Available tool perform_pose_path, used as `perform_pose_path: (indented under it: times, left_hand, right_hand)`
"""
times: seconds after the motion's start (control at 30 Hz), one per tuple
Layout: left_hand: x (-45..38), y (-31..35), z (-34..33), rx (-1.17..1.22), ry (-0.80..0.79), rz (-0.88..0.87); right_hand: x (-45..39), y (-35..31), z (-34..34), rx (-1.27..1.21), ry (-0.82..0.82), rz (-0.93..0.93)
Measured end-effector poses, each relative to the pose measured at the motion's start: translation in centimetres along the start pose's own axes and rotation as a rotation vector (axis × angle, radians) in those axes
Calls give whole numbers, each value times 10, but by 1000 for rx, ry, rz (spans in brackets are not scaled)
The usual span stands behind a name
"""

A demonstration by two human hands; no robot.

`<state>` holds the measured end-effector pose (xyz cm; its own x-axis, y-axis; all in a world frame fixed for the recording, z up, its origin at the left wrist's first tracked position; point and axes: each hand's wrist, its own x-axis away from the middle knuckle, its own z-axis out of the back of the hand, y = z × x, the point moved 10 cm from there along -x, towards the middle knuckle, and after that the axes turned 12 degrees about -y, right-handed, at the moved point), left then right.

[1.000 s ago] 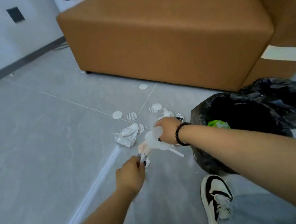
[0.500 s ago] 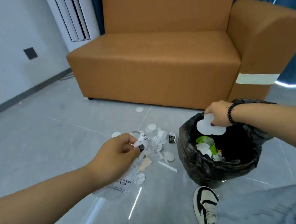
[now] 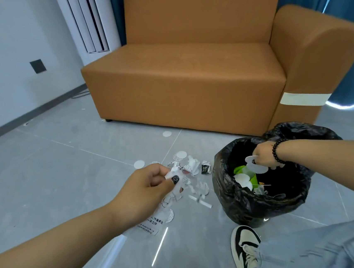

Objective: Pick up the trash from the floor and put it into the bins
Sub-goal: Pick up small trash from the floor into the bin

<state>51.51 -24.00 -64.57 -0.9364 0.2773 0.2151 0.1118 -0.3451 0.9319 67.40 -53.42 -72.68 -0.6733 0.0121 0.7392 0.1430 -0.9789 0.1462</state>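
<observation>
Since a moment ago, right hand [image 3: 264, 156] has sunk lower into the bin [image 3: 243, 203], grip pinching white discs [image 3: 256, 167]; release them well inside. Left hand [image 3: 147, 193] grips a plastic wrapper [image 3: 150, 223] hanging beneath it, beside the bin.

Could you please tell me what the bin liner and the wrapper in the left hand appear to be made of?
Bin liner: thin black plastic film, judging by its glossy, crinkled folds. Wrapper, pinched by the left hand: probably clear plastic film, since the floor shows through it around black printed text.
</observation>
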Motion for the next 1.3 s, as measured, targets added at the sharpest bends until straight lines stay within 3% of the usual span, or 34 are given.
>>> perform_pose_path:
  times: [0.1, 0.2, 0.33, 0.43, 0.53, 0.77, 1.0, 1.17, 1.3]
  left_hand:
    - [-1, 1, 2, -13, 33, -6]
    - [1, 6, 1, -78, 80, -31]
    - [2, 11, 12, -143, 180, -71]
    - [4, 15, 25, -140, 269, -90]
    - [8, 31, 36, -196, 338, -158]
    - [11, 56, 44, -112, 324, -235]
    - [10, 59, 34, 297, 86, -265]
    - [10, 53, 44, 400, 122, -277]
    - [7, 48, 28, 315, -52, -203]
  right_hand:
    - [9, -7, -3, 195, 6, -42]
    - [31, -24, 17, 289, 116, -22]
    - [78, -78, 56, 11, 364, 368]
    - [135, -127, 72, -293, 368, 753]
    - [175, -157, 77, -447, 333, 952]
    - [203, -181, 73, -460, 404, 1016]
    - [221, -189, 68, -472, 567, 1039]
    - [225, -179, 71, -590, 564, 1059]
    - [227, -168, 73, -845, 466, 1106]
